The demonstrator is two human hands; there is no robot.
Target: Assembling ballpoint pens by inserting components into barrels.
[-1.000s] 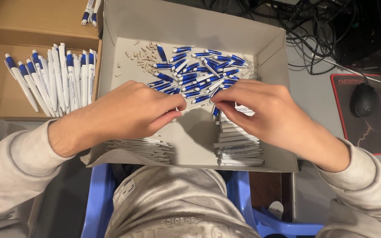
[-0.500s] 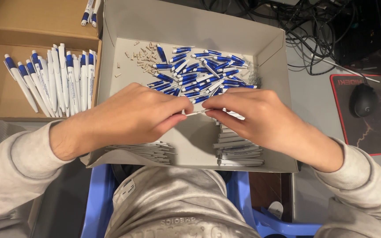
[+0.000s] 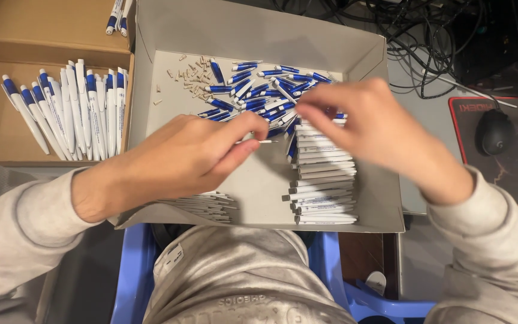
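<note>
While the left hand [image 3: 196, 157] pinches a thin refill [image 3: 258, 142] inside the grey box [image 3: 259, 36], the blurred right hand [image 3: 370, 129], fingers together, hovers over stacked white barrels [image 3: 322, 180].

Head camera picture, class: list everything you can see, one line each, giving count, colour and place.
Grey box: one, centre.
Pen parts: many, blue and white, heaped in the box's far half.
White barrels: a stack, box's right side.
Small pieces: many, beige, box's far left.
Brown box: one, left.
Finished pens: a row, white and blue, in the brown box.
Mouse: one, black, right.
Cables: several, black, top right.
Left hand: pinching a thin refill.
Right hand: blurred, above the barrels.
</note>
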